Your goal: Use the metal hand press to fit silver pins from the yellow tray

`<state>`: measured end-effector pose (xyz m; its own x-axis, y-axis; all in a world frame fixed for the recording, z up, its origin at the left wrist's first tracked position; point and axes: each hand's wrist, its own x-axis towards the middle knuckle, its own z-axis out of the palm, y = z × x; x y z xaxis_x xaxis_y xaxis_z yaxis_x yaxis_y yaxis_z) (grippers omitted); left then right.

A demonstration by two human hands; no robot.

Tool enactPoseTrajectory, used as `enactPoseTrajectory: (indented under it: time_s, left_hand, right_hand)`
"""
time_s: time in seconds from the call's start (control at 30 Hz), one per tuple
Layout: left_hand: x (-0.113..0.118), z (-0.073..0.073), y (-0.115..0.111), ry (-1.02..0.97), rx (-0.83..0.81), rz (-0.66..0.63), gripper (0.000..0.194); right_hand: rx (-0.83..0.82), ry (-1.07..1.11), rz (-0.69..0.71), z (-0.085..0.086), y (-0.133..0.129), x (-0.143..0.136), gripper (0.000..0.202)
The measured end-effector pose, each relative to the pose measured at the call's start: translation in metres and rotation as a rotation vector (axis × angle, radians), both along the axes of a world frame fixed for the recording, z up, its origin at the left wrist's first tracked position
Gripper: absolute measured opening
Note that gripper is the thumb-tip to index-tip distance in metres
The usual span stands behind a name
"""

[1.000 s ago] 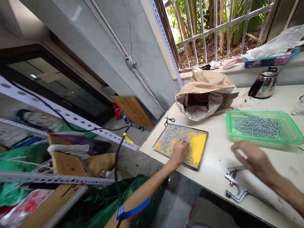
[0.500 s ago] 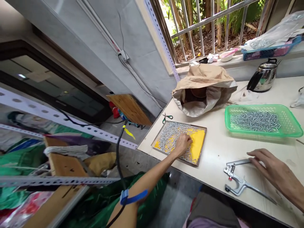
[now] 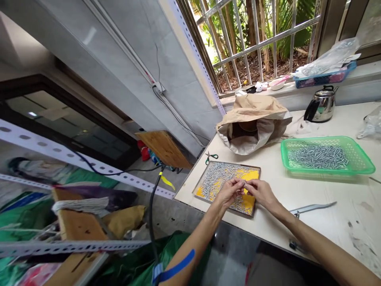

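My left hand point(image 3: 230, 192) and my right hand point(image 3: 263, 193) meet fingertip to fingertip above a shallow tray point(image 3: 197, 184). Both are closed in a pinch around a small metal pin, mostly hidden by the fingers. Many loose silver metal pins point(image 3: 212, 178) cover much of the tray's yellow bottom point(image 3: 251, 174). Beneath my right forearm lies a metal hand tool with long handles point(image 3: 315, 207), partly covered by the arm and touched by neither hand. Small scissors with dark green handles point(image 3: 211, 157) lie just behind the tray.
A green plastic basket point(image 3: 361, 161) at the right holds many more metal pins. An open brown paper bag point(image 3: 258, 107) stands behind the tray. Farther back are a steel kettle point(image 3: 324, 104) and a blue basket point(image 3: 327, 77). A black cable point(image 3: 151, 198) hangs beside my left arm.
My right hand has left the hand tool and come across to the tray. My left hand has lifted from the pins, and the two hands now touch. The hand tool has shifted.
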<state>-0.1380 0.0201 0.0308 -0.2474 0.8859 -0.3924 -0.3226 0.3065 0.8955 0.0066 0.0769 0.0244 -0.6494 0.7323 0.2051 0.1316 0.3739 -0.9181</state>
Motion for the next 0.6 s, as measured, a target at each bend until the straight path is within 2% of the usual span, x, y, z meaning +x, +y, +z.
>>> enactPoseTrajectory:
  time_s: [0.13,0.23,0.3,0.37,0.43,0.53,0.6]
  left_hand:
    - [0.002,-0.001,-0.001,0.128,0.060,0.170,0.052]
    - [0.000,0.002,-0.003,0.314,0.118,0.336,0.044]
    - [0.000,0.005,-0.008,0.431,0.145,0.385,0.038]
    - [0.006,0.009,-0.016,0.456,0.130,0.340,0.035]
    - [0.019,0.010,-0.025,0.401,0.086,0.238,0.033]
    - [0.051,0.004,-0.037,0.307,0.000,0.037,0.029]
    - [0.075,-0.005,-0.041,0.263,-0.064,-0.097,0.028]
  right_hand:
    - [0.066,-0.086,-0.035,-0.007,-0.001,-0.010,0.041]
    - [0.122,-0.175,-0.037,-0.010,0.000,-0.018,0.038]
    - [0.157,-0.239,-0.041,-0.008,0.001,-0.015,0.033]
    - [0.183,-0.300,-0.053,-0.004,0.001,0.003,0.027]
    - [0.245,-0.379,-0.065,0.002,-0.002,0.035,0.023]
    - [0.355,-0.501,-0.052,0.008,-0.014,0.102,0.026]
    - [0.361,-0.553,-0.045,0.006,-0.027,0.148,0.031]
